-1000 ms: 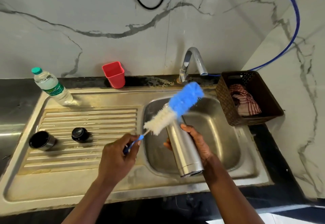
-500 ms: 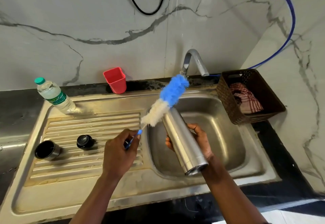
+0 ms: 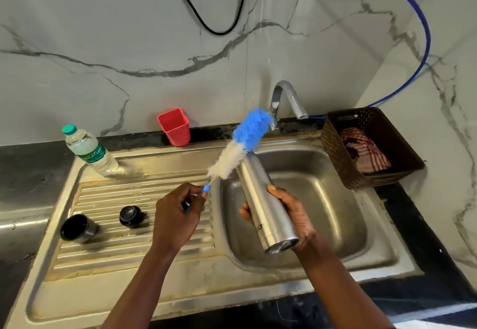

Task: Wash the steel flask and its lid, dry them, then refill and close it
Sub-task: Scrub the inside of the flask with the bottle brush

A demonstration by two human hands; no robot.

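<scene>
The left hand [image 3: 178, 212] pinches the brush [image 3: 242, 143] by its handle; the right hand [image 3: 289, 215] wraps the flask [image 3: 260, 199], mouth tilted away; the bristles lie outside, alongside that mouth's left.

Dark stone surface [image 3: 23, 171] carries a steel sink unit [image 3: 180, 300]: ridged draining board [image 3: 108, 251] left, basin [image 3: 335, 212] right.
- On the board: clear plastic water bottle [image 3: 90, 150] at the far left corner; steel cup-shaped lid [image 3: 78, 228] near left; black round stopper [image 3: 130, 215] just right of it.
- Far ledge: red square plastic cup [image 3: 174, 127], between the bottle and the curved steel tap [image 3: 286, 99] behind the basin.
- Right of the basin: brown woven basket [image 3: 335, 153], with a striped cloth [image 3: 364, 150] in it.
- Over the basin: cylindrical steel flask [image 3: 263, 202] in the right hand [image 3: 294, 212], tilted, mouth far.
- Left of the flask: blue-and-white bottle brush [image 3: 242, 143] in the left hand [image 3: 173, 215], its head beside the flask's mouth.
</scene>
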